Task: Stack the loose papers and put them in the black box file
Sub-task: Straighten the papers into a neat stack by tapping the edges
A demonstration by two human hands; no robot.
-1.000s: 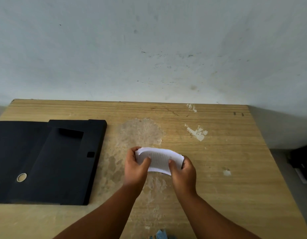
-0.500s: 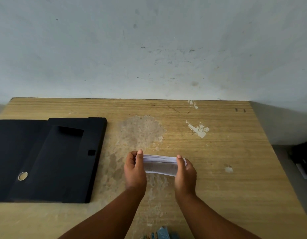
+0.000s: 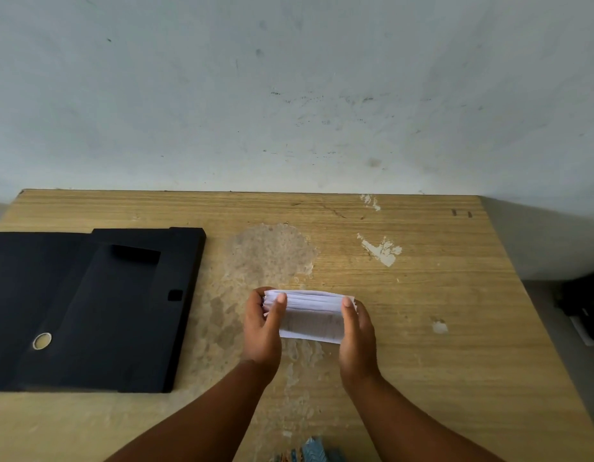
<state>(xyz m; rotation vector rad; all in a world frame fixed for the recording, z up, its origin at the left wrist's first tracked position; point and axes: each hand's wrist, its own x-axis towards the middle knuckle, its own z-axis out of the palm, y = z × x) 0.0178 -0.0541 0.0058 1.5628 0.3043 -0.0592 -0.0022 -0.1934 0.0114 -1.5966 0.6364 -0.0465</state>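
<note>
1. Black box file (image 3: pixel 99 311): lying open and flat on the wooden table (image 3: pixel 439 378), at its left side, partly cut off by the frame's left border. Round ringed hole on the spine panel toward the near-left; small square catch near the file's right edge.
2. Stack of papers (image 3: pixel 310 316): right of the box file, well apart from it, over a worn pale patch of the tabletop. Standing on edge and tipped slightly, long side level; top edges of the sheets uneven, faint print on the near face. Contact between lower edge and table not clear.
3. Left hand (image 3: pixel 264 328): closed around the stack's end nearer the box file, thumb on the near face, fingers curled behind.
4. Right hand (image 3: pixel 355 331): clasping the stack's end farther from the box file, thumb up along the near face.
5. Wall (image 3: pixel 289 95): behind the box file and table, pale and scuffed.
</note>
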